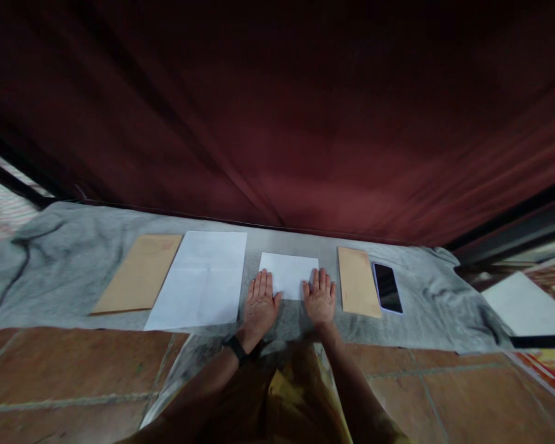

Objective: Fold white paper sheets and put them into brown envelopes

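Note:
Both my hands lie flat, palms down, on a grey cloth [74, 253] spread on the floor. My left hand [259, 301] and my right hand [320, 296] have their fingers stretched out, and the fingertips rest on the near edge of a small folded white paper [288, 271]. Neither hand grips anything. A black band sits on my left wrist.
On the cloth lie a large creased white sheet [201, 277], a brown envelope [141, 271] at the left, a smaller brown envelope [357, 280] and a dark phone [387, 287] at the right. A dark red curtain [305, 123] hangs behind. Terracotta floor tiles [74, 382] are in front.

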### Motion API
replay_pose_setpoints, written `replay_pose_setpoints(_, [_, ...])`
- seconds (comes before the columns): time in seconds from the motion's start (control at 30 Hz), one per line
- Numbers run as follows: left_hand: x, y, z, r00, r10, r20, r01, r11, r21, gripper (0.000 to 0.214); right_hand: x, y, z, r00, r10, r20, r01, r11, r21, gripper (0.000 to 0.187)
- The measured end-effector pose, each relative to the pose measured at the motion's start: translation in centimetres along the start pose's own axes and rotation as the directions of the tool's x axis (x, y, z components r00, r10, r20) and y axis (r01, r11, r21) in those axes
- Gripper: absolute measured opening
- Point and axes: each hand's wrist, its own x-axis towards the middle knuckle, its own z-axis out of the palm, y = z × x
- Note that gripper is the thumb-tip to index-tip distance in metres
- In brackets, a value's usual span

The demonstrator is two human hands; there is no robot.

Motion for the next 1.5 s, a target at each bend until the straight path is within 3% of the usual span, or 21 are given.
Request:
replay_pose_setpoints(0.33, [-0.1,0.1,-0.1,1.0,-0.002,-0.02,0.002,1.0,-0.013,0.065,-0.1,0.7,-1.2,0.996,0.095,0.002,-0.094,0.992,0.078,0.053])
replay_pose_setpoints(0.53, [-0.1,-0.1,0.2,1.0,-0.004,-0.021,0.003,0.999,-0.035,0.065,0.9,0.8,-2.4,0.978,0.184,0.094,-0.194,0.975,0.107,0.042])
replay_pose_setpoints(0.67, [-0.1,-0.2,0.0,1.0,0.005,-0.027,-0.007,0.999,-0.05,0.064,1.7,1.5,-2.5,0.935,0.289,0.206,-0.35,0.849,0.396,0.028])
replay_pose_setpoints(0.8, [-0.1,-0.3,-0.3,1.0,0.026,-0.015,-0.027,0.999,-0.044,0.064,2.2,2.5,-2.6,0.913,0.285,0.292,-0.404,0.73,0.551,0.018])
replay_pose_setpoints(0.97, [-0.1,-0.7,-0.4,0.999,0.046,-0.007,-0.046,0.995,-0.083,0.061,1.4,2.8,-3.5,0.882,0.231,0.411,-0.464,0.585,0.665,0.031])
replay_pose_setpoints(1.03, [-0.1,-0.9,-0.5,0.999,0.043,-0.013,-0.044,0.992,-0.117,0.06,0.7,2.5,-4.0,0.85,0.238,0.469,-0.526,0.424,0.738,0.037])
replay_pose_setpoints(1.13, [0.1,-0.8,-1.2,0.998,0.044,-0.05,-0.053,0.979,-0.197,0.06,-0.1,1.5,-5.0,0.774,0.28,0.568,-0.579,-0.049,0.814,0.046])
replay_pose_setpoints(1.2, [0.1,-0.4,-1.9,0.994,0.067,-0.084,-0.086,0.964,-0.251,0.06,-0.6,0.9,-5.6,0.736,0.327,0.593,-0.525,-0.28,0.804,0.047])
replay_pose_setpoints(1.27, [-0.1,0.4,-2.5,0.987,0.125,-0.095,-0.148,0.945,-0.292,0.061,-1.2,0.1,-6.0,0.7,0.365,0.614,-0.482,-0.392,0.783,0.045])
replay_pose_setpoints(1.33, [-0.3,1.3,-2.9,0.979,0.19,-0.072,-0.203,0.926,-0.32,0.061,-2.2,-1.0,-6.3,0.666,0.352,0.657,-0.497,-0.448,0.743,0.043])
replay_pose_setpoints(1.5, [-1.3,2.0,-2.5,0.958,0.285,0.038,-0.261,0.916,-0.305,0.062,-5.7,-4.4,-6.3,0.649,0.153,0.745,-0.592,-0.514,0.621,0.039])
